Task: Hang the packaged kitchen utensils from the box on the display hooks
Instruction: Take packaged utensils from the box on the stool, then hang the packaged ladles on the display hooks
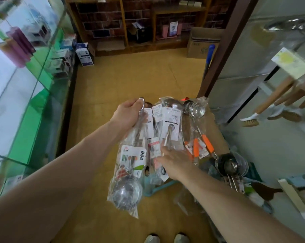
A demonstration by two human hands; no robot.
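My left hand point(129, 114) grips the hooked top of a steel ladle in a clear plastic bag point(129, 174); the ladle hangs down with its bowl at the bottom. My right hand point(174, 163) reaches into a pile of bagged steel utensils point(171, 120) lying in a cardboard box point(218, 135), its fingers touching the bags; whether it holds one I cannot tell. Ladles with orange handles point(207, 143) lie at the right of the pile. On the right wall, wooden-handled brushes point(278, 95) and a steel ladle point(288, 26) hang on display.
A glass display case point(25, 95) runs along the left. Wooden shelves point(148, 23) and cardboard boxes point(200, 44) stand at the back. More steel ladles point(232, 165) and packaging lie low on the right. The yellow floor point(127, 79) lies between.
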